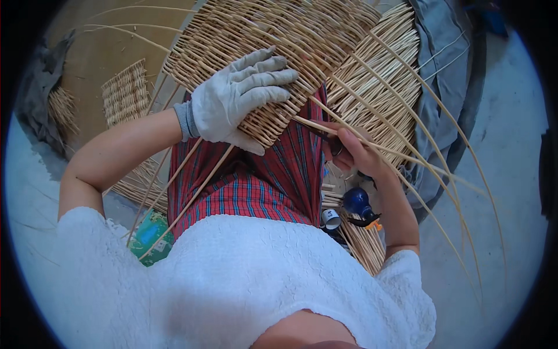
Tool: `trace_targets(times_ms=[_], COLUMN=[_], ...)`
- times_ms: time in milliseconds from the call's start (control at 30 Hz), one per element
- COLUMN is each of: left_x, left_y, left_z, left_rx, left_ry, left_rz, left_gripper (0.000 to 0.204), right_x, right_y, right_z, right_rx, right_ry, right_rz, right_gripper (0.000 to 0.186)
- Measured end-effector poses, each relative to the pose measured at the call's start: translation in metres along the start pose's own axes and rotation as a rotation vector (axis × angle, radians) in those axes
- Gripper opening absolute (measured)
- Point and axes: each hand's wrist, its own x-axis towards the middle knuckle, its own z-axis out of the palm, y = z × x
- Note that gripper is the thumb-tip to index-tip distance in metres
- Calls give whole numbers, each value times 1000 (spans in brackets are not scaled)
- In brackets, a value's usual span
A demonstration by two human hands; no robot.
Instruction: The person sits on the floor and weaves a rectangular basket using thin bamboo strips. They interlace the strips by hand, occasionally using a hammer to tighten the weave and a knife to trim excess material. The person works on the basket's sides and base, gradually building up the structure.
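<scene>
A woven wicker panel (pixel 273 26) lies over my lap, long loose canes fanning out from its edges. My left hand (pixel 235 99), in a pale glove, holds its near part, fingers laid across the weave and thumb at the lower edge. My bare right hand (pixel 350 148) is closed on a dark tool (pixel 324 134), apparently a blade or cutter, just right of the panel's corner, against a pale cane (pixel 311 124). The tool's tip is partly hidden. Red checked cloth (pixel 244 198) covers my lap beneath.
Piled canes (pixel 383 75) lie at right beside grey cloth (pixel 444 116). A smaller woven piece (pixel 125 93) rests on the brown board at left. A blue bottle (pixel 356 202), a white cylinder (pixel 331 218) and a green patterned package (pixel 149 235) sit near my body.
</scene>
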Motion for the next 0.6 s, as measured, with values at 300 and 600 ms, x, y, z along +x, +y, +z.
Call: trace_targets(times_ms=[300,600], left_x=[4,4], left_y=[4,2], left_z=[2,4], left_rx=[48,112], left_ry=[-2,57], left_rz=[-54,21], left_gripper=[89,86], right_x=[2,-3], right_y=[-14,-23], right_z=[6,19], right_rx=[-337,-383], right_ry=[51,145], right_rz=[-12,-17], right_gripper=[51,51])
